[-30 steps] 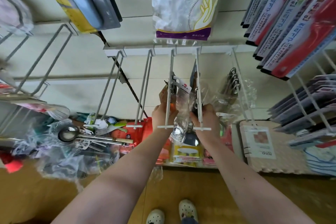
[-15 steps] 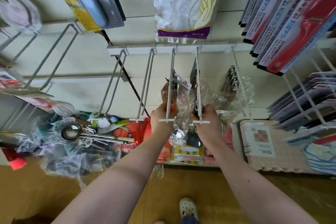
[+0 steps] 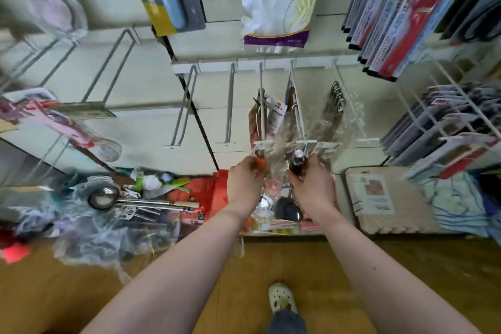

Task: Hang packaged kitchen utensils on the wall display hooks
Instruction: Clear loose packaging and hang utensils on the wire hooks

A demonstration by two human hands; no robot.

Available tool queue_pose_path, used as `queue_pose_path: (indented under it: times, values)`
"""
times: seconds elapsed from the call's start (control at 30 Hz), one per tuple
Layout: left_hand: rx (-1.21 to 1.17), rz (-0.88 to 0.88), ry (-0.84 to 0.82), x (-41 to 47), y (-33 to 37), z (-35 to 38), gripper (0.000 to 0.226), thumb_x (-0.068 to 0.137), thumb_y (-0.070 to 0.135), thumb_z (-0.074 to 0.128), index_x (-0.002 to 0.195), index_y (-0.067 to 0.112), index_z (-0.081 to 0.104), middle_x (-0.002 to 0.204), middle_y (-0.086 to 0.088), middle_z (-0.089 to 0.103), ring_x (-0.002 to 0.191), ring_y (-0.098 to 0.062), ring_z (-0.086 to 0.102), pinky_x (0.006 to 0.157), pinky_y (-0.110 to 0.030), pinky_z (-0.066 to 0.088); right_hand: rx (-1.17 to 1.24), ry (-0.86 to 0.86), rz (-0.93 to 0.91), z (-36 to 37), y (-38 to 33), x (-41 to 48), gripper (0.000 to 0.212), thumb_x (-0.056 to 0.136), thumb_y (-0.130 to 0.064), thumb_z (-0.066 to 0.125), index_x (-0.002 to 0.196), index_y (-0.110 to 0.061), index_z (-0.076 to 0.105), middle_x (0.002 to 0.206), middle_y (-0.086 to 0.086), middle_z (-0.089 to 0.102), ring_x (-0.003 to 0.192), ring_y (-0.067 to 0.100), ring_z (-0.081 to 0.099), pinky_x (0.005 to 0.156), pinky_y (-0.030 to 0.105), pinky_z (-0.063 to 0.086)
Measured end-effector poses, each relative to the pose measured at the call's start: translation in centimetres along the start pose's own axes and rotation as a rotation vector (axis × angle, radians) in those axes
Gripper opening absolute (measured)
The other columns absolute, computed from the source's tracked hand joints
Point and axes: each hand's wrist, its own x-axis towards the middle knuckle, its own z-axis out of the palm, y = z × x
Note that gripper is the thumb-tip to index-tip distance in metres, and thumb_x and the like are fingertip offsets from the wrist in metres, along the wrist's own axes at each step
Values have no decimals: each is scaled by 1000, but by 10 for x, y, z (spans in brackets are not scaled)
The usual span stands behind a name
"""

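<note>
Left grip [image 3: 245, 183] is clenched round an orange-handled utensil [image 3: 260, 163] in clear wrap, and right grip [image 3: 311, 186] grasps a dark-handled utensil [image 3: 297, 161] with a chrome cap. Both handle tops sit just under the near ends of two white wire hooks [image 3: 260, 76], their heads hanging down between the forearms. On the next hook right hang more wrapped utensils [image 3: 336, 100]. Above is a bag of disposable gloves [image 3: 276, 0]; far left, a steel ladle [image 3: 104, 196] lies on a heap of packets

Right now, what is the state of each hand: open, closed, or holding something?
Left hand: closed, holding the orange-handled utensil.
Right hand: closed, holding the dark-handled utensil.
</note>
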Motion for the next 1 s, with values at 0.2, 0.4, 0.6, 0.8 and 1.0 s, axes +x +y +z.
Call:
queue_pose_path:
  times: [0.2, 0.4, 0.6, 0.8, 1.0]
  values:
    - [96, 7, 33, -29, -18, -31, 18, 89, 31, 62, 105, 20, 62, 102, -1, 71, 99, -27, 63, 91, -43, 48, 3, 19, -16, 6, -18, -43, 36, 91, -33, 60, 116, -12, 45, 105, 7, 64, 90, 26, 63, 68, 33, 50]
    - [77, -24, 113, -57, -37, -83, 21, 90, 36, 61, 108, 26, 58, 105, 5, 69, 104, -21, 60, 100, -43, 39, -37, -20, -75, 23, -58, -81, 37, 88, -34, 62, 116, -17, 45, 102, 5, 61, 88, 27, 62, 74, 48, 56]
    - [-46, -5, 217, -81, -70, -152, 24, 90, 32, 61, 110, 19, 57, 103, 2, 68, 98, -20, 62, 96, -38, 41, -34, -105, -352, 45, -117, -117, 30, 89, -34, 62, 103, -13, 45, 94, 5, 62, 79, 20, 61, 64, 36, 54]
    - [-237, 34, 273, -113, -89, -232, 15, 90, 22, 62, 97, 15, 51, 84, 6, 58, 70, -2, 54, 64, -11, 44, -32, -240, -601, 71, -188, -139, 34, 91, -40, 57, 102, -10, 46, 95, 6, 60, 84, 25, 60, 68, 35, 47]
    - [-225, -67, 364, -136, -103, -293, 12, 93, 24, 58, 97, 20, 47, 71, 9, 46, 56, 2, 42, 54, -10, 35, 143, -473, -819, 97, -261, -157, 31, 88, -39, 62, 102, -16, 47, 98, 2, 63, 85, 19, 61, 75, 34, 51]
